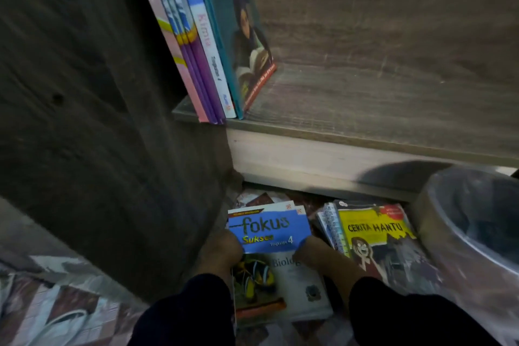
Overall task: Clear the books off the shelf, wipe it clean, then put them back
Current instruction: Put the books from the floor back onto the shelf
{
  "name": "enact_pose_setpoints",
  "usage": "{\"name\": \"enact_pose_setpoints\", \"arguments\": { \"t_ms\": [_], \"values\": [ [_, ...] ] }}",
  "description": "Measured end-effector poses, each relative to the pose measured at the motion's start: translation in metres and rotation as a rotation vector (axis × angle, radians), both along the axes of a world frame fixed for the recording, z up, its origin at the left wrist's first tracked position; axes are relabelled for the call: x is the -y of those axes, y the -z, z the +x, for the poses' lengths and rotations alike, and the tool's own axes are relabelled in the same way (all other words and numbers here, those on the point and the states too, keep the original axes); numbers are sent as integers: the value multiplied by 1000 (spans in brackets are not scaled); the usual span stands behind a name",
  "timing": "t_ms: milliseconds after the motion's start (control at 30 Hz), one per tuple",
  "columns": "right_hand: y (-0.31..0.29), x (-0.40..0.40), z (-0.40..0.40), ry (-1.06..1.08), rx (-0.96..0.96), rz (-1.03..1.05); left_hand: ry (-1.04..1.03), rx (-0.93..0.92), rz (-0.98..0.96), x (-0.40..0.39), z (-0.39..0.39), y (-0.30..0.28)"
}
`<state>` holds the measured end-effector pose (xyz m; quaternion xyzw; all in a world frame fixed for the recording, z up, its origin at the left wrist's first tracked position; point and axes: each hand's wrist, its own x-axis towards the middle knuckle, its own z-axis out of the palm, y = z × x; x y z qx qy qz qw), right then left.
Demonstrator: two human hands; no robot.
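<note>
gripping the blue fokus book (269, 230) at lower centre, the left hand (222, 251) and right hand (311, 254) are seen at its two lower corners, over a biology book (283, 289) on the floor. five books (207, 45) are leaned on the shelf (379, 109), upper centre.

"fokus Sukses Tingkatan 4" is printed on the blue book (269, 230) held between the hands; "CERITA HANTU" is read on the yellow book (379, 236) just right of them.
</note>
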<state>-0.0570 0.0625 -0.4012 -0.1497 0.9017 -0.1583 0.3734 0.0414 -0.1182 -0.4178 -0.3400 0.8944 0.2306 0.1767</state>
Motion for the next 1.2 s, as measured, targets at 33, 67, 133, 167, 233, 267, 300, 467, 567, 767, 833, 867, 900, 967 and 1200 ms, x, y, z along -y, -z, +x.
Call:
{"name": "enact_pose_setpoints", "arguments": {
  "t_ms": [33,67,133,167,233,267,300,467,567,767,833,867,900,967,1200],
  "values": [
    [7,-1,-3,27,33,-7,-27,14,66,0,-3,7],
    [13,-2,-7,64,62,-23,-66,9,157,1,-7,16],
    [22,-3,-12,120,125,-93,-127,-55,345,-2,-14,24],
    [29,-4,-14,154,158,-133,-174,-104,410,-4,-17,27],
    [37,-6,-14,233,188,-195,-316,-185,509,-6,-19,36],
    [37,-6,-14,259,192,-208,-386,-206,544,-5,-21,40],
    [43,-7,-14,267,207,-213,-450,-209,577,-9,-23,43],
    [38,-5,-18,340,216,-245,-635,-193,730,-5,-22,45],
    [38,-5,-18,414,259,-279,-706,-200,844,-6,-16,43],
    [41,-5,-9,488,347,-307,-817,-193,914,-8,-14,47],
    [45,-6,-2,522,363,-314,-862,-230,907,-3,-14,73],
    [46,-6,1,542,370,-318,-874,-232,902,-2,-13,84],
    [47,-6,3,566,369,-334,-892,-235,878,-3,-13,88],
    [43,-5,5,637,359,-365,-912,-263,878,-9,-11,68],
    [2,0,6,735,314,-778,-917,-645,806,-12,-14,-8]
  ]
}}
